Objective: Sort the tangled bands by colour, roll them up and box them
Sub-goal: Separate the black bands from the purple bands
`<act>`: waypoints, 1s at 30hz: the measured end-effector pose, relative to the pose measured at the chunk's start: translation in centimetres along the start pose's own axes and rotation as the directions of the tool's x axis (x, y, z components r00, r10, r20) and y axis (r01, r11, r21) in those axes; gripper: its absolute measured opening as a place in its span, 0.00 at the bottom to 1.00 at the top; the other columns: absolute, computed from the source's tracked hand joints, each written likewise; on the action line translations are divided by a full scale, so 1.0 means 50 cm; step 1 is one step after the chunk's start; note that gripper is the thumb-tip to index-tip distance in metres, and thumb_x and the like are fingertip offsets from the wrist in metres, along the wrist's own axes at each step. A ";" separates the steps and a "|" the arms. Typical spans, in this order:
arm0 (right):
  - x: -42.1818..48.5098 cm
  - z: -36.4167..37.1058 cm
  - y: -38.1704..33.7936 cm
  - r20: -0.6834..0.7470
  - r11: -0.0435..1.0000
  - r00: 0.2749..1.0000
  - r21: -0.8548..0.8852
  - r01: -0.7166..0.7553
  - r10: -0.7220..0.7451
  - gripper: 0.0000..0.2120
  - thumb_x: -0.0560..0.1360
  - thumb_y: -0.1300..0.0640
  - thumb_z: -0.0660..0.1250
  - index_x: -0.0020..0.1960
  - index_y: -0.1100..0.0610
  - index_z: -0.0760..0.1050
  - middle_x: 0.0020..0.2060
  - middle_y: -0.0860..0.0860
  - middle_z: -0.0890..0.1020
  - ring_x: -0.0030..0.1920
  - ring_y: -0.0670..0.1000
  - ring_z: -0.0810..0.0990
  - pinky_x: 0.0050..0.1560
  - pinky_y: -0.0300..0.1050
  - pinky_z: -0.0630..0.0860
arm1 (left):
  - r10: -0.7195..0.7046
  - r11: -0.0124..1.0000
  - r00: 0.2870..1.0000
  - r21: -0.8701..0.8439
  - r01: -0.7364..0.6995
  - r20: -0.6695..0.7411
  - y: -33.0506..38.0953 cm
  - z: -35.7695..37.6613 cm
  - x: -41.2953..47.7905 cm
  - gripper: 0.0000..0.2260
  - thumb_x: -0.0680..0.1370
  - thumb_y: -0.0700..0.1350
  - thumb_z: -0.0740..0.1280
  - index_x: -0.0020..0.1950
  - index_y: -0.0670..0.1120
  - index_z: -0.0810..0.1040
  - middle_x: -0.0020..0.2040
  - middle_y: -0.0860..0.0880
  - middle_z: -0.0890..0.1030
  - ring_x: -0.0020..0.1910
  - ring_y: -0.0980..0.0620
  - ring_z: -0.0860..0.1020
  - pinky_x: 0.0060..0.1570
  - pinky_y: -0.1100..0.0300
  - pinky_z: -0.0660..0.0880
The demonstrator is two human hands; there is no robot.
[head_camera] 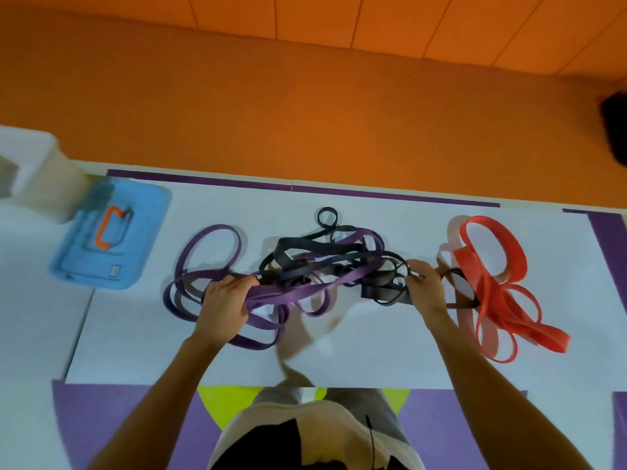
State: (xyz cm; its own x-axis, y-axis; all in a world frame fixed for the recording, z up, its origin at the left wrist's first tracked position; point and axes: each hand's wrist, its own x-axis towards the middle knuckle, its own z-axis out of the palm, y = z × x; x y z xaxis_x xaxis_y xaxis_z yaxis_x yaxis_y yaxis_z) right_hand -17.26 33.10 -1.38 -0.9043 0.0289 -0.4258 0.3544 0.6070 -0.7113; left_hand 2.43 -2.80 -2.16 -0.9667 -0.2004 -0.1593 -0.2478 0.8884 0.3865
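A white table (pixel 356 364) with purple tape along its edges carried three lots of flat rubber loop bands. At the middle of the table, nearer the far edge, lay a knot of black bands (pixel 305 245) threaded through with purple bands (pixel 281 294). The purple loops spilled out toward the left side. A separate heap of wide red bands (pixel 492 300) lay near the right edge, apart from the knot except for one thin dark strand that reached toward it.

The person's left hand (pixel 225 300) had its fingers curled round a bundle of purple strands at the left side of the knot. The right hand (pixel 425 288) gripped black strands at the knot's right side, its fingertips bent over them. The two hands were well apart, with the tangle between them.

Near the far left corner lay a blue plastic lid (pixel 142 232) with an orange handle (pixel 101 228). A translucent white plastic box (pixel 44 174) stood just beside it at the left edge. Orange flooring (pixel 305 113) showed beyond the far edge.
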 end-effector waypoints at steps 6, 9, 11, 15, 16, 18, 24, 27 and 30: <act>0.031 0.033 0.015 0.413 0.725 0.907 -0.650 0.228 0.084 0.51 0.72 0.46 0.80 0.85 0.42 0.52 0.85 0.52 0.40 0.84 0.62 0.40 0.80 0.70 0.50 | -0.100 0.984 0.949 0.168 0.051 0.300 0.059 0.032 0.011 0.37 0.77 0.46 0.71 0.83 0.54 0.60 0.80 0.49 0.65 0.82 0.44 0.58 0.78 0.37 0.57; 0.048 0.039 0.021 0.380 0.625 0.911 -0.753 0.205 0.158 0.60 0.69 0.41 0.81 0.85 0.40 0.41 0.82 0.51 0.29 0.83 0.62 0.32 0.78 0.76 0.44 | -0.049 0.973 0.907 0.224 -0.051 0.419 0.111 0.057 0.017 0.44 0.79 0.52 0.70 0.86 0.58 0.45 0.86 0.45 0.47 0.85 0.43 0.43 0.79 0.32 0.46; 0.061 0.038 0.027 0.354 0.582 0.925 -0.785 0.211 0.142 0.63 0.67 0.39 0.82 0.84 0.40 0.39 0.82 0.52 0.28 0.82 0.63 0.31 0.77 0.78 0.42 | -0.031 0.997 0.873 0.079 -0.008 0.487 0.147 0.061 0.028 0.45 0.79 0.41 0.69 0.85 0.60 0.42 0.86 0.48 0.41 0.85 0.46 0.36 0.78 0.32 0.38; 0.093 0.015 0.059 0.329 0.583 0.937 -0.787 0.203 0.118 0.60 0.66 0.39 0.81 0.85 0.40 0.45 0.83 0.55 0.32 0.83 0.63 0.34 0.77 0.77 0.45 | 0.000 1.000 0.922 -0.019 0.008 0.387 0.215 0.056 0.060 0.37 0.77 0.35 0.64 0.83 0.57 0.60 0.81 0.50 0.57 0.83 0.47 0.53 0.79 0.39 0.51; 0.098 0.011 0.068 0.332 0.578 0.939 -0.786 0.219 0.095 0.56 0.67 0.39 0.80 0.84 0.41 0.49 0.84 0.56 0.35 0.83 0.64 0.36 0.78 0.77 0.46 | 0.020 1.000 0.954 -0.023 -0.014 0.299 0.231 0.059 0.066 0.31 0.78 0.37 0.64 0.80 0.56 0.66 0.78 0.51 0.64 0.80 0.47 0.60 0.76 0.43 0.57; 0.103 0.008 0.084 0.327 0.534 0.945 -0.796 0.284 -0.016 0.48 0.68 0.39 0.79 0.82 0.43 0.59 0.85 0.58 0.45 0.84 0.66 0.43 0.79 0.75 0.48 | 0.032 0.995 0.982 -0.094 -0.015 0.184 0.268 0.070 0.085 0.22 0.81 0.41 0.64 0.75 0.52 0.73 0.72 0.50 0.72 0.73 0.46 0.70 0.69 0.46 0.66; 0.138 -0.023 0.114 0.261 0.652 0.942 -0.680 0.336 -0.213 0.33 0.65 0.48 0.81 0.68 0.54 0.80 0.71 0.56 0.69 0.71 0.64 0.66 0.66 0.66 0.75 | -0.108 0.991 0.885 0.125 0.057 0.453 0.376 0.166 0.143 0.32 0.83 0.61 0.64 0.83 0.54 0.57 0.81 0.46 0.61 0.80 0.40 0.61 0.75 0.31 0.58; 0.174 -0.052 0.112 0.217 0.751 0.958 -0.597 0.284 -0.190 0.24 0.66 0.53 0.77 0.61 0.55 0.81 0.66 0.56 0.71 0.64 0.64 0.72 0.54 0.60 0.81 | -0.187 0.940 0.888 0.340 0.037 0.420 0.401 0.204 0.143 0.32 0.82 0.50 0.69 0.82 0.51 0.58 0.78 0.45 0.67 0.80 0.36 0.61 0.72 0.18 0.49; 0.207 -0.078 0.104 0.208 0.835 0.969 -0.503 0.224 -0.135 0.18 0.67 0.54 0.76 0.56 0.54 0.80 0.60 0.57 0.78 0.55 0.62 0.80 0.50 0.55 0.80 | -0.147 0.912 0.908 0.409 -0.029 0.393 0.383 0.203 0.145 0.22 0.80 0.44 0.71 0.73 0.48 0.71 0.70 0.46 0.75 0.75 0.36 0.67 0.72 0.18 0.50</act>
State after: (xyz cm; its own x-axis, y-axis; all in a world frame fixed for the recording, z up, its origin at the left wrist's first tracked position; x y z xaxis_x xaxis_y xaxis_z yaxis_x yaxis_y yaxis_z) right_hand -25.71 39.67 -7.28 -0.8746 -0.2186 -0.4329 -0.0263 0.9128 -0.4076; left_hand -8.66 16.97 -5.14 -0.8156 -0.1504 -0.5588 -0.1718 0.9850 -0.0143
